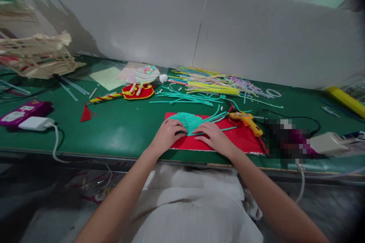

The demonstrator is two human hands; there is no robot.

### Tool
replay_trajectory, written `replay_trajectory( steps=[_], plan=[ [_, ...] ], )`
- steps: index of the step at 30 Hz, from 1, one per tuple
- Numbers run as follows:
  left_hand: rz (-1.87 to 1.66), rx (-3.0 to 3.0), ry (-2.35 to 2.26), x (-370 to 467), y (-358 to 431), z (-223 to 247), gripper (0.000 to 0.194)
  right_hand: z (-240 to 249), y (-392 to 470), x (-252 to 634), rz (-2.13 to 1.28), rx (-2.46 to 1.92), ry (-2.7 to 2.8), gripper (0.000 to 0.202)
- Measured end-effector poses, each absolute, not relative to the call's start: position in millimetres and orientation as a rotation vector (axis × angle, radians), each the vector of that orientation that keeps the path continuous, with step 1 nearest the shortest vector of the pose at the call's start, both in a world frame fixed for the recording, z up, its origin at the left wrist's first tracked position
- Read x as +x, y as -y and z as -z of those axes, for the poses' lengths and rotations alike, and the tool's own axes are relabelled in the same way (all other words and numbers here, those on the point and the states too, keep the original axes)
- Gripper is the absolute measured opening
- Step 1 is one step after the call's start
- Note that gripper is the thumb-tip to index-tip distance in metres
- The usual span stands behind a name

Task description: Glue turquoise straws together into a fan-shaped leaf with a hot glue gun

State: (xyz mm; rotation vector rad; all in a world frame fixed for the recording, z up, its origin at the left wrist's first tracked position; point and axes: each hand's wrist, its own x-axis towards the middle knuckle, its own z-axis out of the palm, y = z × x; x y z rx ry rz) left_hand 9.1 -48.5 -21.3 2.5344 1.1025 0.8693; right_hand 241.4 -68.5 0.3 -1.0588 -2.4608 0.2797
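A flat, fan-shaped piece of turquoise pipe cleaners [188, 121], laid side by side in ridges, sits on a red sheet [182, 143]. My left hand [170, 133] is at its left edge, fingers bent over the rim and thumb close to its lower tip. At the lower right edge, my right hand [214, 136] has its fingers and thumb closed around a turquoise pipe cleaner [229, 128] that sticks out to the right. The fingertips of both hands are partly hidden against the turquoise. Right of them, a yellow glue gun [251, 123] rests across the red sheet.
Loose turquoise pipe cleaners [189, 97] and a pile of yellow and lilac ones [211, 83] lie behind. A striped figure [146, 74] and a red-tasselled ornament [108, 97] are at left. Purple power strip [28, 112], white cable [56, 142] and wooden frame [42, 55] stand farther left.
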Motion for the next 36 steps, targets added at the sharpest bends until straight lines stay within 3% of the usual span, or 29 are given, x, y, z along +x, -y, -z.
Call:
replay_trajectory(
  steps=[19, 36],
  plan=[
    [-0.866, 2.513, -1.094, 9.2, 47.4, 21.8, 0.009, -33.3, 39.4, 276.9, 0.008, -1.017, 2.651, 0.023],
    [-0.881, 2.502, -1.100, 10.0, 48.3, 21.6, 0.010, 2.5, 50.8, 229.7, -0.294, -1.024, 2.409, 0.019]
  ],
)
